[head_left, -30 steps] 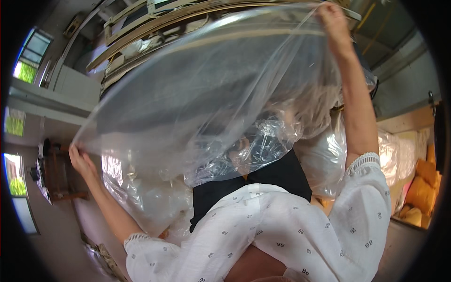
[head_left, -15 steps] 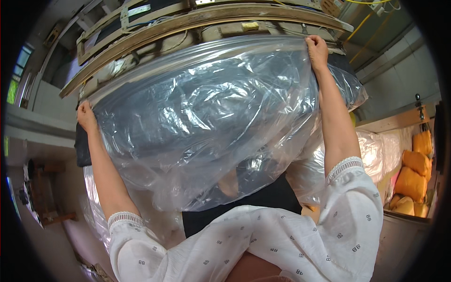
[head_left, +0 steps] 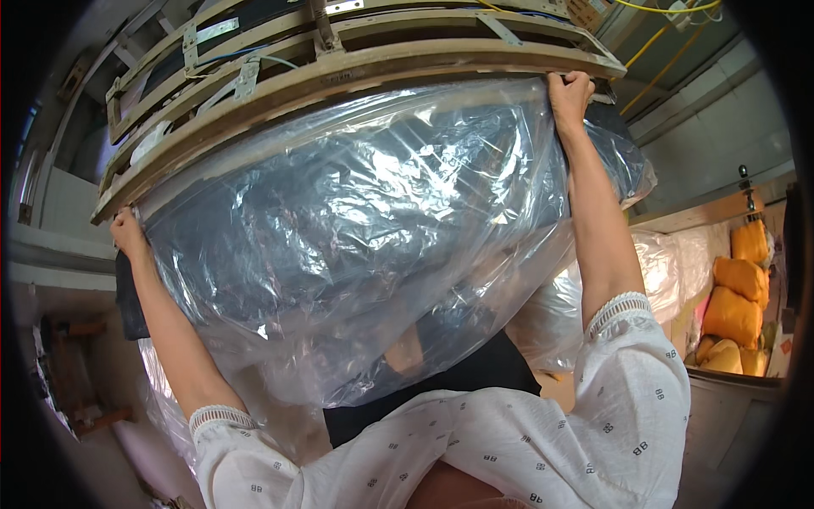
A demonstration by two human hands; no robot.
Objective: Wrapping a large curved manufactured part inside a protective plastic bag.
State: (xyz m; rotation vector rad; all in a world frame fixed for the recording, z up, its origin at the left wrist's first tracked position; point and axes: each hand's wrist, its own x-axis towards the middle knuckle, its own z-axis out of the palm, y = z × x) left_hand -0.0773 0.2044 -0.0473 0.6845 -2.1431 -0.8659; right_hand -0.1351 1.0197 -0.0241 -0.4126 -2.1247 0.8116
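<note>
The view is the left of two fisheye cameras worn on the head, facing down and forward over the person's own shirt [head_left: 475, 433]. The shirt, below both hands, is nearest the lens; the left hand [head_left: 129, 233] and right hand [head_left: 571, 97] lie out at arm's length, toward the upper part. The film [head_left: 356, 212] spreads between and below them, seen from above. Beyond the hands, the frame [head_left: 339, 81] bows with the lens and slants up from left hand to right; whether head or frame is tilted cannot be told. The wide angle takes in orange bags [head_left: 733, 297] right of the right hand, before the dark rim.
</note>
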